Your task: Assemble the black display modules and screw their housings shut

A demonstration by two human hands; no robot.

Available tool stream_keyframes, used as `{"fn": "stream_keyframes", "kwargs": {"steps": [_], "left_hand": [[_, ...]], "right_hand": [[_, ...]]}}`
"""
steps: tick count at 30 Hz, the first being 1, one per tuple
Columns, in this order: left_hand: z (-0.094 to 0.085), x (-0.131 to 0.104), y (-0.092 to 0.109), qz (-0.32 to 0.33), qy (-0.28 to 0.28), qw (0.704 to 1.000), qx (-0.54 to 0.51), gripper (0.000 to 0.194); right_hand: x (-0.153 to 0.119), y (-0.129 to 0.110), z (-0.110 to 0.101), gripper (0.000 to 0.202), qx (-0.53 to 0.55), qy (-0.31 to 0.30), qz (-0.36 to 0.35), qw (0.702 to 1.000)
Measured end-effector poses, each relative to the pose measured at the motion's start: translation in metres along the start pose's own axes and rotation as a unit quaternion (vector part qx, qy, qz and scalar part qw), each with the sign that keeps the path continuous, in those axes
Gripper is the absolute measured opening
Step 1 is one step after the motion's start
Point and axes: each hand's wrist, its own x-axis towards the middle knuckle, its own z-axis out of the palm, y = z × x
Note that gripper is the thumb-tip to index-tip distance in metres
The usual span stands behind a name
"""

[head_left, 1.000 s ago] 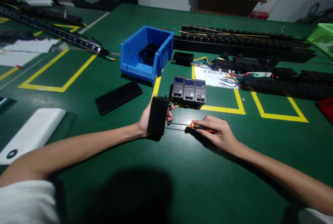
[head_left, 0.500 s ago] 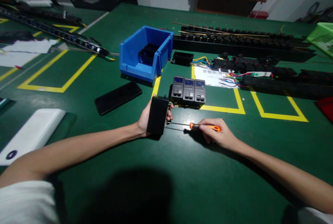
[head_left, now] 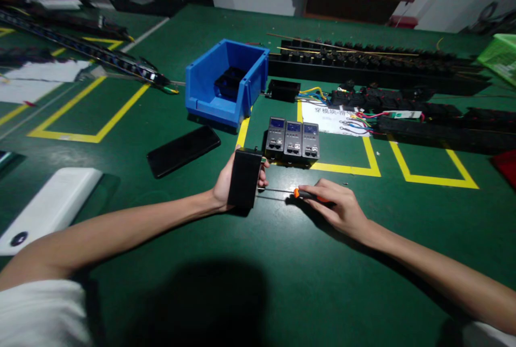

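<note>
My left hand [head_left: 224, 184] is closed round a black rectangular module box [head_left: 244, 179], holding it tilted just over the green table. A screwdriver [head_left: 297, 193] with an orange and black handle is in my right hand [head_left: 342, 208], thumb and fingers wrapped on the handle. Its thin shaft points left, and the tip meets the right side of the box near my left fingertips; the exact contact point is too small to make out. Just beyond the box stand three grey modules [head_left: 293, 140] with small screens and sockets, side by side.
A blue bin [head_left: 213, 111] with black parts inside stands behind my left hand. Left of it lie a black phone [head_left: 183, 151] and a white device [head_left: 52, 202]. Long black strips with wires [head_left: 382, 99] run along the back right. A small screw-like piece [head_left: 345, 183] lies near my right hand.
The fingers of my right hand have shifted forward over the screwdriver handle and now cover most of it. My left hand and the box stay in place.
</note>
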Motion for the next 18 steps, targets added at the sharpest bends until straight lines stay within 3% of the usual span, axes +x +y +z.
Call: {"fn": "stream_keyframes", "kwargs": {"steps": [4, 7, 10, 18], "left_hand": [[0.001, 0.0, 0.0, -0.004, -0.003, 1.0, -0.006, 0.061], [0.002, -0.001, 0.001, -0.007, -0.001, 1.0, -0.008, 0.061], [0.004, -0.001, 0.002, -0.003, 0.0, 1.0, 0.0, 0.062], [-0.001, 0.0, 0.0, 0.006, -0.02, 1.0, 0.012, 0.062]], "right_hand": [[0.002, 0.0, -0.002, 0.03, 0.099, -0.032, 0.081, 0.991], [0.004, 0.005, -0.002, 0.036, 0.259, -0.052, 0.168, 0.95], [0.004, 0.006, -0.001, 0.038, 0.362, -0.044, 0.192, 0.911], [0.002, -0.004, -0.003, 0.036, 0.224, -0.098, 0.226, 0.943]]}}
